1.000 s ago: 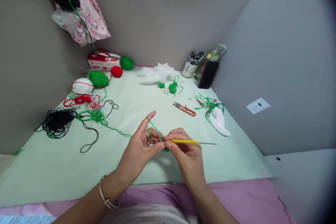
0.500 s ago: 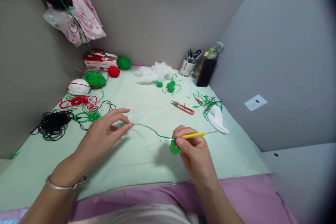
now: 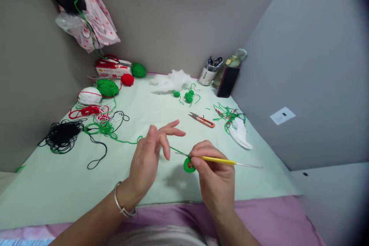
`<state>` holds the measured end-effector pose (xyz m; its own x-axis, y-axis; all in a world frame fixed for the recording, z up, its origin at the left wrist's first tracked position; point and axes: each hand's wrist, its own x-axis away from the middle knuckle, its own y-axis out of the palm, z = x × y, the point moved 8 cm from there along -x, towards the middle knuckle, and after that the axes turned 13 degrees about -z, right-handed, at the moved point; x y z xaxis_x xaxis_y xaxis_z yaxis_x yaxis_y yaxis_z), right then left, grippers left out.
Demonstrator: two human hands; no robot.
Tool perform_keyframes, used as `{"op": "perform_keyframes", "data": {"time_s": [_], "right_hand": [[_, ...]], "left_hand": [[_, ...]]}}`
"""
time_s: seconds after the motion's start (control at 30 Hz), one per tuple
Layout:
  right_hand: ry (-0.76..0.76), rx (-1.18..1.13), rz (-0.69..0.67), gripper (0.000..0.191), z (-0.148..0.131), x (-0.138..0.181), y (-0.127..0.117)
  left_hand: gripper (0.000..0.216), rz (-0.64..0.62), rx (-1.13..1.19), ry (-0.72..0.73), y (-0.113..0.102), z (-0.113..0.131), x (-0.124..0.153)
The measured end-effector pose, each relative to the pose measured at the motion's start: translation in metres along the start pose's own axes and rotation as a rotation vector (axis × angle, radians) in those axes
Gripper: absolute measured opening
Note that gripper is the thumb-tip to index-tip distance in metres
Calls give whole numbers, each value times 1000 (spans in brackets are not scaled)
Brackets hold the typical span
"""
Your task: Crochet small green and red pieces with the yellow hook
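My right hand (image 3: 213, 169) is closed round a yellow-handled crochet hook (image 3: 219, 160), and a small round green crochet piece (image 3: 188, 165) hangs at the hook's tip beside the fingers. A green yarn strand (image 3: 127, 141) runs from that piece leftward through my left hand (image 3: 151, 155) to the tangle on the table. The left hand is raised with fingers spread, the strand passing over them. A metal bracelet (image 3: 122, 207) sits on the left wrist.
On the pale green table (image 3: 57, 184) lie orange snips (image 3: 203, 120), yarn scraps with white cloth (image 3: 235, 125), small green crochet balls (image 3: 188, 96), white stuffing (image 3: 173, 78), yarn balls (image 3: 107, 87), black yarn (image 3: 62, 134), a pen cup (image 3: 208, 73) and a dark phone (image 3: 225, 81).
My left hand went out to the left drawing the green strand, then came back close to the right hand with fingers raised. The right hand kept the hook and piece.
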<state>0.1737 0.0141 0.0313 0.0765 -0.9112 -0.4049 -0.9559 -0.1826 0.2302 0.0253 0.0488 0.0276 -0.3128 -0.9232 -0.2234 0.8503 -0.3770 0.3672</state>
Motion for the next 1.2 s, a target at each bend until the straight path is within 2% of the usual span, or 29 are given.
{"op": "perform_keyframes", "data": {"time_s": [0.07,0.1,0.17,0.27,0.4,0.6,0.83,0.93,1.07,1.2], "right_hand": [[-61,80,39,19,-6,0,-6],[-83,127,44,21,-8,1,-7],[-109,231,42,24,-10,2,-7],[-124,376,25,27,-12,4,-5],[-118,445,-7,27,-11,4,-4],[-146,410,-21,31,-11,1,-4],[-149,380,50,28,-9,1,-8],[-100,329,71,22,-4,1,-12],[43,225,68,10,10,0,-17],[111,117,44,10,21,2,-20]], "left_hand": [[59,-46,-255,-10,-1,-1,5],[50,-66,-295,-44,0,-6,8],[35,-88,-192,-141,2,-20,14],[39,-32,75,-224,7,-33,17],[43,28,214,-242,9,-35,15],[45,7,241,-298,9,-36,15],[42,-12,283,-335,10,-38,15],[38,-30,307,-347,12,-38,14],[38,-23,345,-370,12,-40,15],[41,-14,341,-386,11,-42,17]]}}
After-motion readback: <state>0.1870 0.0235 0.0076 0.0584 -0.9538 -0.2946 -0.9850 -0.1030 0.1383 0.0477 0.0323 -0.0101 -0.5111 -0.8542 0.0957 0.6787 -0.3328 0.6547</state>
